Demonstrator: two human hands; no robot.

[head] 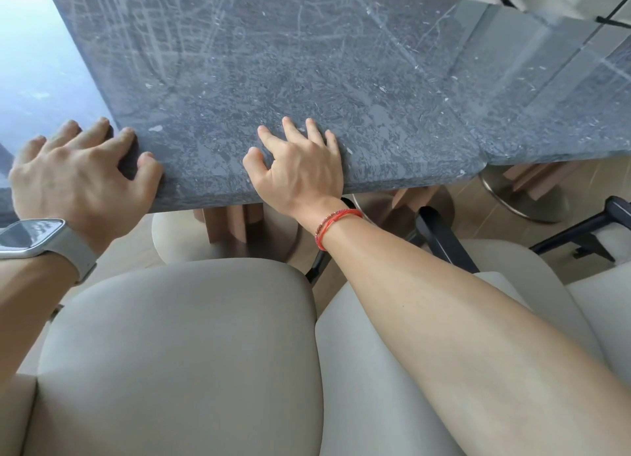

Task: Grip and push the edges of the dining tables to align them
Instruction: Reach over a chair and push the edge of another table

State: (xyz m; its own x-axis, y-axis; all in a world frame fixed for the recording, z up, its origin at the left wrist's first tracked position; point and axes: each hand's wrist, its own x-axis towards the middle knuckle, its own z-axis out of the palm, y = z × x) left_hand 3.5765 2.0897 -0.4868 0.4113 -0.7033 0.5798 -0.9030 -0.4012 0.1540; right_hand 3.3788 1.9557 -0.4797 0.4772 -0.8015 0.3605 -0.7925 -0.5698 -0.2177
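A smartwatch sits on the wrist of the left hand, which clasps the near-left corner of the left dining table — fingers bent over its left edge, thumb on the near edge. Further along that near edge the right hand, with a red bracelet at the wrist, lies flat with fingers spread on the grey marble top, gripping nothing. The right dining table butts against the first — their rounded near corners meet. A beige chair stands below.
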